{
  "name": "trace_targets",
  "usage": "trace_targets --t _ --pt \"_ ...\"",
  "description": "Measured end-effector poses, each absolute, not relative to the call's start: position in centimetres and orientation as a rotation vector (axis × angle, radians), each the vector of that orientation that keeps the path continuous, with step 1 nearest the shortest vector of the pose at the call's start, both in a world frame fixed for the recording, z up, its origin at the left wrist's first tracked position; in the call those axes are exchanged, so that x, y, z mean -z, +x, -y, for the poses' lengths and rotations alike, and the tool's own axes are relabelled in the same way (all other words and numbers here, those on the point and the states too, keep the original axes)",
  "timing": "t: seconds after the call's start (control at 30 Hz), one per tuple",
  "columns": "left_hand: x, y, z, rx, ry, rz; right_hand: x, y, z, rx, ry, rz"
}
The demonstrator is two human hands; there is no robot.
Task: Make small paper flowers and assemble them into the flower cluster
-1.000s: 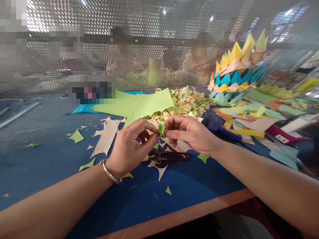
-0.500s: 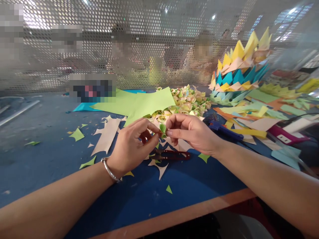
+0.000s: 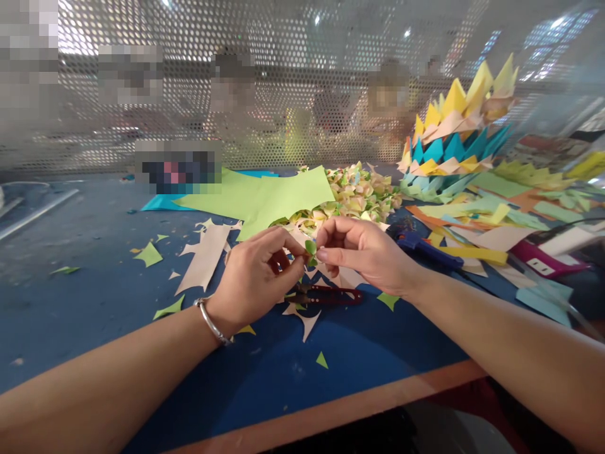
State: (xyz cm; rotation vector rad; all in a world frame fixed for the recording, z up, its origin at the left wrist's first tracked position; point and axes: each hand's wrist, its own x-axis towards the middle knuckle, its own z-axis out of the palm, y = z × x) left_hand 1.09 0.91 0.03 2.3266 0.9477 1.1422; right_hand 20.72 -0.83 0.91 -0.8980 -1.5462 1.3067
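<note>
Between my two hands is a small green paper flower [image 3: 311,248], its petals curled up. My left hand [image 3: 265,268] pinches it from the left with thumb and forefinger. From the other side, the thumb and forefinger of my right hand [image 3: 362,253] close on its edge. Below them lie red-handled thread snips [image 3: 331,294] on the blue table, among pink paper offcuts [image 3: 305,320]. A heap of small pink and green paper flowers [image 3: 362,192] rises behind my hands, beside a large light green paper sheet [image 3: 265,195].
A blue glue gun [image 3: 425,247] lies to the right of my right hand. Farther right are paper strips [image 3: 491,217], a magenta power strip [image 3: 548,260] and a stack of zigzag paper crowns [image 3: 456,135]. A perforated metal screen [image 3: 274,82] stands along the back. Green scraps [image 3: 149,254] lie at left.
The fingers have shifted slightly on the green paper flower, and more of its petals show now. The whole view has moved a little; nothing else differs.
</note>
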Motion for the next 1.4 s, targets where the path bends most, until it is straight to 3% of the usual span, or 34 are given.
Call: trace_targets --t 0.5,0.87,1.4 --pt "0.1 1.1 -1.0 -1.122 2.378 -0.963 -0.7 20.8 0.7 -1.316 -0.917 1.565" --pt "0.6 0.9 -1.7 -1.175 2.014 -1.033 -0.2 20.9 0.4 -1.117 -0.960 1.500" --pt "0.2 1.0 -0.8 -1.313 2.220 -0.990 0.1 20.6 0.4 -0.962 -1.064 1.719"
